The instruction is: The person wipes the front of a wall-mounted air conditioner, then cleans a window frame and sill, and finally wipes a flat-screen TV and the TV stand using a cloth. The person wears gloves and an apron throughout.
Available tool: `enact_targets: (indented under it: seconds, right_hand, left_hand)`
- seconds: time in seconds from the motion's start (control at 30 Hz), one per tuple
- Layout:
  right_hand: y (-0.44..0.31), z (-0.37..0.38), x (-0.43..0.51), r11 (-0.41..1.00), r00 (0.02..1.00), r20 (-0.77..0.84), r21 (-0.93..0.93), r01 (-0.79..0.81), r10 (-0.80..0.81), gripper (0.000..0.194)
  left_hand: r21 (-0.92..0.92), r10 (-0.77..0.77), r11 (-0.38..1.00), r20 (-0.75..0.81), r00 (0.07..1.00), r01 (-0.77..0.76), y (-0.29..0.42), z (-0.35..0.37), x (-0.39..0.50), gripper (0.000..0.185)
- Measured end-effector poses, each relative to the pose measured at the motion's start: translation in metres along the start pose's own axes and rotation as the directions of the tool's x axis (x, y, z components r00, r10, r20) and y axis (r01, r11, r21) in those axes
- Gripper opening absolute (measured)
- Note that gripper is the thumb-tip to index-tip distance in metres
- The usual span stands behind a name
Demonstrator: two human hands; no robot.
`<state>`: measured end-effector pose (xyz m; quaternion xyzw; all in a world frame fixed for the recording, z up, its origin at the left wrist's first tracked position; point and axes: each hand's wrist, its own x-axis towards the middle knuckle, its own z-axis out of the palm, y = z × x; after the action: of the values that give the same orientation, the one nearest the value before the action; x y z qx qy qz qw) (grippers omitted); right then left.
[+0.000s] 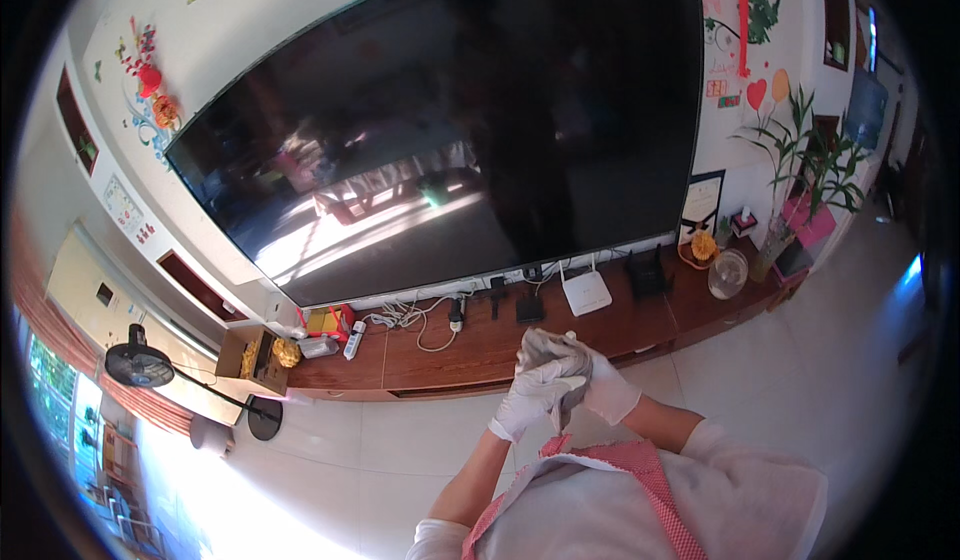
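My left hand [534, 397], in a white glove, grips a bunched grey cloth [551, 345] in front of my chest. On the cloth's other side my right hand [609, 386], gloved too, also holds it; its fingers are partly hidden behind the cloth. One end of the fabric hangs down between the wrists. Just beyond my hands runs a brown wooden TV cabinet [435, 361]. A white router [586, 293] with raised antennas stands on it, close past the cloth. Above the cabinet a large television [420, 140] with a dark, reflective screen fills the wall.
White cables [409, 314], a power strip [355, 340], a black box [529, 309] and a black router [646, 273] lie along the cabinet. At its right end are a glass bowl [727, 273] and a potted plant [802, 155]. A standing fan [139, 365] is at left.
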<state>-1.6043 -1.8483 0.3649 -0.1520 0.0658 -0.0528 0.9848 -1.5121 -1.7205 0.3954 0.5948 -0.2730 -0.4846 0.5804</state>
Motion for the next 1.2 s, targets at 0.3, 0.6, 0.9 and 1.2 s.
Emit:
enact_targets:
  seconds: [0.3, 0.6, 0.9, 1.2]
  right_hand:
    - [-0.144, 0.012, -0.026, 0.706, 0.743, 0.028, -0.289, 0.647, -0.669, 0.05]
    - [-0.414, 0.067, -0.068, 0.191, 0.418, 0.356, -0.525, 0.83, -0.836, 0.052]
    - [-0.638, 0.151, -0.038, -0.267, 0.113, 0.589, -0.52, 0.812, -0.8, 0.055]
    - [-0.673, 0.129, 0.036, -0.407, 0.231, 0.653, -0.67, 0.621, -0.722, 0.057]
  left_hand:
    - [0.14, 0.282, 0.948, 0.05, 0.958, -0.287, 0.073, 0.009, 0.07, 0.045]
    - [0.385, 0.542, 0.728, 0.184, 0.82, -0.567, 0.156, 0.138, 0.18, 0.067]
    - [0.72, 0.757, -0.231, 0.555, 0.344, -0.654, 0.242, 0.267, 0.316, 0.05]
    - [0.77, 0.721, -0.495, 0.623, 0.304, -0.403, 0.286, 0.322, 0.407, 0.057]
